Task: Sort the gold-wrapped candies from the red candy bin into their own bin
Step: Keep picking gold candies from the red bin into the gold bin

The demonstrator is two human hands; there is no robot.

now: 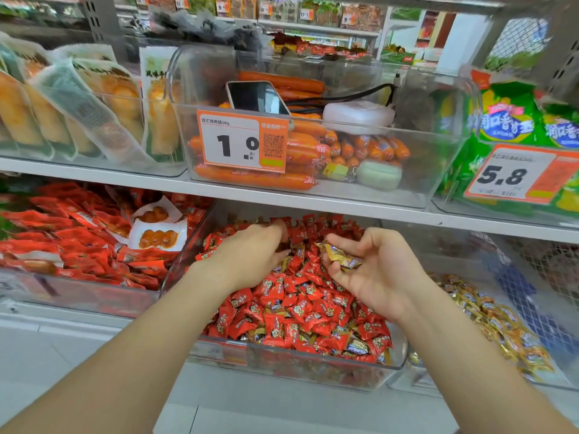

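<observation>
A clear bin point(313, 364) on the lower shelf is heaped with red-wrapped candies point(300, 308), and a few gold ones show among them near the front. My left hand point(250, 255) reaches palm down into the pile's far left, fingers curled among the wrappers; what they hold is hidden. My right hand point(372, 270) hovers palm up over the pile's right side and cradles a few gold-wrapped candies point(340, 256) in its curled fingers. To the right stands a second clear bin point(470, 383) with gold candies point(488, 321) in it.
Left of the red candy bin is a bin of red snack packets point(78, 239). The shelf above carries a clear bin of orange sausages point(300, 148) with a phone point(257, 97) and a white box in it, a 1.0 price tag point(241, 142), and green bags point(513, 120).
</observation>
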